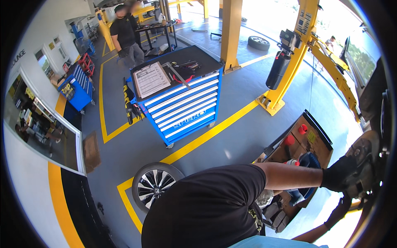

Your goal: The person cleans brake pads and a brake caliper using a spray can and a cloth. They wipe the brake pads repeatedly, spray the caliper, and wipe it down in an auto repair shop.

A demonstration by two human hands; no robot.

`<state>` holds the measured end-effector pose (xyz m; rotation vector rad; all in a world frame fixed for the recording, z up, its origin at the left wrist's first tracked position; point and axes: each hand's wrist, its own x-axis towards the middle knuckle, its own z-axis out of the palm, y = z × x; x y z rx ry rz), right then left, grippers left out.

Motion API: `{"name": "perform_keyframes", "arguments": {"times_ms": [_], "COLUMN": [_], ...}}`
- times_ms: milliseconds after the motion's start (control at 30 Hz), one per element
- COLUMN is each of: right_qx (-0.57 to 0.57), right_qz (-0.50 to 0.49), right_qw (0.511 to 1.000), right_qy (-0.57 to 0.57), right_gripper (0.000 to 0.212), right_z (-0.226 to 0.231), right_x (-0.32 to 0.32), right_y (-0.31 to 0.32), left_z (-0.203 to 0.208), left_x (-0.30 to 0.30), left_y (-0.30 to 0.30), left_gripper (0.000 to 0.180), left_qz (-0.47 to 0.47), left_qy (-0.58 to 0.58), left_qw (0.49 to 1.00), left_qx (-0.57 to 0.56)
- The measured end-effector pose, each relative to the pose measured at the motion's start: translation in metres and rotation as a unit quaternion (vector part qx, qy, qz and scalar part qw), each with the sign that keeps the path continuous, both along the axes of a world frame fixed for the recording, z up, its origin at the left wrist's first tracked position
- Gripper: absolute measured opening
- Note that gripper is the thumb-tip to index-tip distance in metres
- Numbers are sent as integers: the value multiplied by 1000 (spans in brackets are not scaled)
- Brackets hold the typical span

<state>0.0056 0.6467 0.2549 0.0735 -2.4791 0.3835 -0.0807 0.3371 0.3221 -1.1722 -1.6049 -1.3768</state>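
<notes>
My left arm stretches across to the right edge, where my left hand (340, 175) in a black glove grips a dark metal wheel-hub and brake assembly (364, 155). This hangs on a vehicle that shows only in part. Lower down, my right hand (339, 211), also in a black glove, reaches up against the underside of the same assembly. Its fingers are in shadow and partly hidden. Beneath my left forearm stands a low tray cart (318, 138) lined with cardboard, holding red-capped containers, a dark blue item and several brake pads (278, 218).
A blue tool cabinet (186, 111) bears a clipboard (151, 79), a caliper gauge and hand tools. A wheel (155, 184) lies on the floor to my left. Yellow lift posts (295, 58) rise ahead. A co-worker (126, 37) stands beyond the cabinet; another tire (259, 43) lies farther back.
</notes>
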Motion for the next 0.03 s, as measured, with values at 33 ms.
{"name": "perform_keyframes", "arguments": {"times_ms": [33], "right_qx": [7], "right_qz": [4], "right_qw": [1000], "right_qy": [1], "right_gripper": [26], "right_z": [7], "right_x": [-5], "right_y": [-1], "left_z": [-3], "left_x": [0], "left_y": [-1], "left_gripper": [69], "left_qz": [-7], "left_qy": [-2], "left_qw": [1000], "left_qx": [26]}}
